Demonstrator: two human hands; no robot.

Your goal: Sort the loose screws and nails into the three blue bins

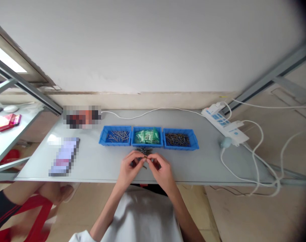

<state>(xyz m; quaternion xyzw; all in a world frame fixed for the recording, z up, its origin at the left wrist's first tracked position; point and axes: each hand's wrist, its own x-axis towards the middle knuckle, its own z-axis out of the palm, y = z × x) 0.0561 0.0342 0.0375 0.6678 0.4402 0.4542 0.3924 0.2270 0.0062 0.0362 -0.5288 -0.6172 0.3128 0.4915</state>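
Observation:
My left hand (pixel 130 166) and my right hand (pixel 161 167) meet at the table's front, thumbs and forefingers pinched together. Between the fingertips is a small brownish metal piece (pixel 145 157), too small to tell its exact kind. Just beyond the fingers lies a loose pile of dark, thin metal pieces (pixel 144 150) like screws, partly hidden by my hands. Behind it, three blue bins stand in a row. The left bin (pixel 115 144) holds thin silvery pins or screws, the middle bin (pixel 147 145) small pale pieces in green plastic, and the right bin (pixel 181 147) dark screw-like pieces.
A white power strip (pixel 224 123) with plugs and cables lies at the table's right. A thin white cable (pixel 132 118) runs along the back. Two blurred-out items (pixel 64 156) lie at the left, one phone-shaped. Beyond, a person's leg (pixel 24 198) shows beside a red stool (pixel 40 218).

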